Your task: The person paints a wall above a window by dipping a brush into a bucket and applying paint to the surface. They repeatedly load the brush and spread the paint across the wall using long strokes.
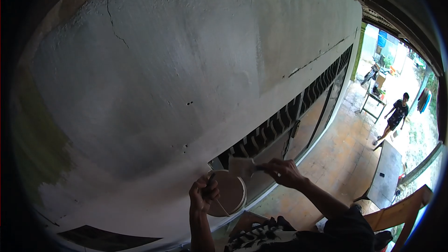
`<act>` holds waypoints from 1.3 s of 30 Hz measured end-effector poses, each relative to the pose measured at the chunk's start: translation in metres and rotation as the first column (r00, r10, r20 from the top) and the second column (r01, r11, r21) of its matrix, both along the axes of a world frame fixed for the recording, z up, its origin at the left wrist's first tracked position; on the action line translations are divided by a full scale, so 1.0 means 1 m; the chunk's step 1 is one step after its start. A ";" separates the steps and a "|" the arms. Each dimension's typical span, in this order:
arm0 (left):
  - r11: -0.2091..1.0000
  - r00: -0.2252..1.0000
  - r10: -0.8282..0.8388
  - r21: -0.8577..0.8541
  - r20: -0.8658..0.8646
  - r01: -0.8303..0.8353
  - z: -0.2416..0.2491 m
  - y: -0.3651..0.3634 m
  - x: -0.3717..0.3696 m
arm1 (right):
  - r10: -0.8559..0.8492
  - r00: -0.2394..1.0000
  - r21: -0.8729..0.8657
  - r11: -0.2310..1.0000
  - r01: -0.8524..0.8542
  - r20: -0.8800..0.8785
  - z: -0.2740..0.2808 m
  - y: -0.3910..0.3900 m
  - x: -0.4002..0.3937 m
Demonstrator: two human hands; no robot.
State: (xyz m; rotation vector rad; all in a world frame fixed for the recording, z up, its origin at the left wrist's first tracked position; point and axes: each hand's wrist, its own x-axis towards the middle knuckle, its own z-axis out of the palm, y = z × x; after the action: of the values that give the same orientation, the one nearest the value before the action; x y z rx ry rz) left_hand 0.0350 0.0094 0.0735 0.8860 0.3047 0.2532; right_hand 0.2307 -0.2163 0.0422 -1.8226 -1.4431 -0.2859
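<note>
My right hand is closed on the handle of a wide-bladed putty knife, its flat blade pointing left toward the wall. Lower and to the left, my left hand is raised with its fingers curled round a dark-handled tool. A thin pale strip runs down from that fist; I cannot tell whether it belongs to the tool. Just behind my left hand is a round bucket with a pale rim and a greyish-brown inside, and the blade overlaps its upper edge in this view.
A patchy grey-white wall with cracks and small holes fills the left and middle. A barred vent opening runs along its lower edge. On the right are a grey table, a wooden chair-like frame and a person on the tiled floor.
</note>
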 end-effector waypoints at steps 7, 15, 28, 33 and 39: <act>0.999 0.998 0.051 -0.012 -0.026 -0.051 -0.004 0.004 -0.002 | -0.314 0.949 0.380 0.878 0.290 0.001 0.161 0.020 0.085; 0.997 0.997 0.077 -0.008 -0.024 -0.077 -0.002 0.004 -0.011 | -0.440 0.897 0.656 0.686 0.314 0.032 0.289 0.049 0.166; 0.992 0.996 0.086 -0.087 -0.010 -0.086 -0.024 0.022 -0.027 | -0.357 0.927 0.368 0.883 0.292 0.120 0.258 0.035 0.175; 0.989 0.991 0.128 -0.063 -0.049 -0.131 -0.028 0.019 -0.033 | -0.425 0.905 0.072 0.902 0.426 -0.031 0.170 0.019 0.149; 0.992 0.994 0.106 -0.060 -0.035 -0.108 -0.028 0.017 -0.041 | -0.420 0.882 -0.294 0.833 0.468 0.214 0.108 -0.003 0.146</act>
State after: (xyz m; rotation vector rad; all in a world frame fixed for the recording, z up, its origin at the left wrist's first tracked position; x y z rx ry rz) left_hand -0.0062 0.0259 0.0454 0.8138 0.3886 0.3276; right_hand 0.3769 -0.2194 0.1498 -2.4690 -1.1904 -0.4266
